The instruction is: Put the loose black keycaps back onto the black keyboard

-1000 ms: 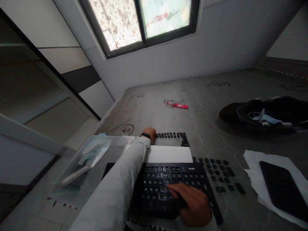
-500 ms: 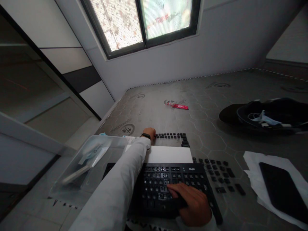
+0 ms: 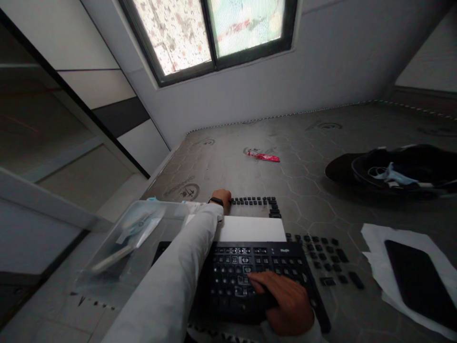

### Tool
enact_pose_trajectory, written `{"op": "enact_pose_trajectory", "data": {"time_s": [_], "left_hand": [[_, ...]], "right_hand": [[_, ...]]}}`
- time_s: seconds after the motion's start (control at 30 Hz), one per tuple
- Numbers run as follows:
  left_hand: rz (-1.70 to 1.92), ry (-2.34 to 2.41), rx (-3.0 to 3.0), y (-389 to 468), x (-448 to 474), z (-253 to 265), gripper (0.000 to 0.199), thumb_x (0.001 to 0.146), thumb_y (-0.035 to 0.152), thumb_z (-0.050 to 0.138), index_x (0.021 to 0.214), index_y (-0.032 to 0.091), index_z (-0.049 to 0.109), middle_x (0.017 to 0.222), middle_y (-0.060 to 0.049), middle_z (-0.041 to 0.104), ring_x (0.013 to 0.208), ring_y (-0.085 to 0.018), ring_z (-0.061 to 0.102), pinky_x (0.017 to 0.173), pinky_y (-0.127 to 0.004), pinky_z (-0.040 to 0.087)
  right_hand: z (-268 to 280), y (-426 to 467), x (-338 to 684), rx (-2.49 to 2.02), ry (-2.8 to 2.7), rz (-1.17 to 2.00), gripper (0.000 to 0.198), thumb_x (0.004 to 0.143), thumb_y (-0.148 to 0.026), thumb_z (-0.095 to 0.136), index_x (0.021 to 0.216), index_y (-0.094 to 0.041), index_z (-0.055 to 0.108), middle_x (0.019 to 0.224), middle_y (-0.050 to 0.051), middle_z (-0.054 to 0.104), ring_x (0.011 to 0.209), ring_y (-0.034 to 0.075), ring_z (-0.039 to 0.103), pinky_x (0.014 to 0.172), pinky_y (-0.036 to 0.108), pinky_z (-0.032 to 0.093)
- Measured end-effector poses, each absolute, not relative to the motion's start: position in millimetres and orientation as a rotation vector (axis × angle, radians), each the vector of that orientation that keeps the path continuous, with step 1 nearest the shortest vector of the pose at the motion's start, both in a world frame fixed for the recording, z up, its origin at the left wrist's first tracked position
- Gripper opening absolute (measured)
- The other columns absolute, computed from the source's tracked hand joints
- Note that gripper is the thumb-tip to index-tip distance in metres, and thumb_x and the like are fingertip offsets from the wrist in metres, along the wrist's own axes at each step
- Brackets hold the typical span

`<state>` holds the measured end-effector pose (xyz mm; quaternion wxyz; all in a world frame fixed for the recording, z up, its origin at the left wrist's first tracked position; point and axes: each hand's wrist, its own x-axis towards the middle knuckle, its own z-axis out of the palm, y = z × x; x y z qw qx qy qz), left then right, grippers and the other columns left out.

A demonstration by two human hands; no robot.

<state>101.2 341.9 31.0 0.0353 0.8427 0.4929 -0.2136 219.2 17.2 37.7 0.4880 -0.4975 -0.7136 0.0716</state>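
Note:
A black keyboard (image 3: 259,251) lies in front of me, and many of its keys are off, leaving bare sockets. Over its right middle rests my right hand (image 3: 287,302), thumb and fingers drawn together at the sockets; anything between the tips is too small to make out. My left arm, in a pale sleeve (image 3: 171,281), stretches across the keyboard's left part. Beyond it, my left hand (image 3: 222,196), with a black band at the wrist, is at the left end of two rows of loose black keycaps (image 3: 252,201). Its fingertips are hidden behind the back of the hand.
More keycaps (image 3: 325,255) lie right of the keyboard. A white box or sheet (image 3: 252,229) sits behind it. Left stands a clear plastic bin (image 3: 139,204) with items inside. A phone (image 3: 419,281) on white paper, a dark cap (image 3: 342,169) and a red packet (image 3: 266,157) lie around.

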Motion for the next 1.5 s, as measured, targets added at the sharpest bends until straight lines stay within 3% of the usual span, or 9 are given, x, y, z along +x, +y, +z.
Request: {"op": "enact_pose_trajectory", "data": {"time_s": [0.43,0.6,0.73,0.83,0.93,1.1,1.5], "left_hand": [[-0.369,1.51,2.643,321,73,75,0.031,0.089,0.039,0.057,0.11,0.018,0.061,0.109,-0.006,0.064,0.102,-0.02,0.059,0.093,-0.043,0.046],[-0.076,1.566,2.654,258,34,115,0.023,0.087,0.038,0.058,0.107,0.029,0.065,0.096,0.001,0.071,0.093,-0.015,0.063,0.083,-0.027,0.045],[0.112,1.682,2.61,178,-18,136,0.022,0.091,0.04,0.049,0.103,0.03,0.064,0.093,0.005,0.071,0.081,-0.012,0.064,0.074,-0.024,0.047],[0.405,1.862,2.553,116,-60,133,0.025,0.093,0.034,0.043,0.104,0.028,0.064,0.102,0.002,0.069,0.094,-0.014,0.062,0.086,-0.027,0.047],[0.661,2.008,2.492,62,-89,114,0.03,0.091,0.03,0.043,0.116,0.032,0.06,0.126,0.001,0.059,0.116,-0.018,0.053,0.102,-0.035,0.042],[0.764,2.229,2.341,10,-97,77,0.041,0.092,0.027,0.041,0.131,0.035,0.05,0.147,0.0,0.039,0.132,-0.021,0.039,0.106,-0.041,0.039],[0.746,2.065,2.348,8,-96,65,0.049,0.091,0.03,0.043,0.139,0.035,0.041,0.154,0.0,0.027,0.14,-0.02,0.028,0.113,-0.043,0.028]], "right_hand": [[36,19,218,-1.228,-1.735,0.109,0.024,0.093,-0.023,0.046,0.097,-0.023,0.07,0.081,0.002,0.074,0.067,0.012,0.069,0.066,0.02,0.051],[38,19,216,-1.277,-1.728,0.084,0.024,0.094,-0.028,0.047,0.096,-0.023,0.07,0.084,0.002,0.075,0.07,0.013,0.07,0.068,0.019,0.052],[42,19,214,-1.333,-1.715,0.042,0.024,0.094,-0.031,0.048,0.096,-0.023,0.07,0.087,0.002,0.076,0.072,0.014,0.072,0.068,0.021,0.052],[44,18,212,-1.371,-1.725,-0.002,0.024,0.093,-0.03,0.047,0.093,-0.023,0.071,0.085,0.001,0.076,0.07,0.015,0.072,0.064,0.021,0.053],[45,16,210,-1.417,-1.725,-0.025,0.025,0.091,-0.029,0.046,0.092,-0.024,0.071,0.085,0.0,0.076,0.069,0.015,0.072,0.063,0.023,0.054],[43,11,206,-1.511,-1.715,-0.029,0.028,0.087,-0.029,0.044,0.09,-0.025,0.072,0.087,0.001,0.076,0.071,0.018,0.072,0.063,0.027,0.055],[42,6,202,-1.865,-1.727,-0.305,0.034,0.088,-0.035,0.039,0.093,-0.024,0.071,0.085,0.006,0.075,0.07,0.023,0.068,0.063,0.032,0.048]]}}
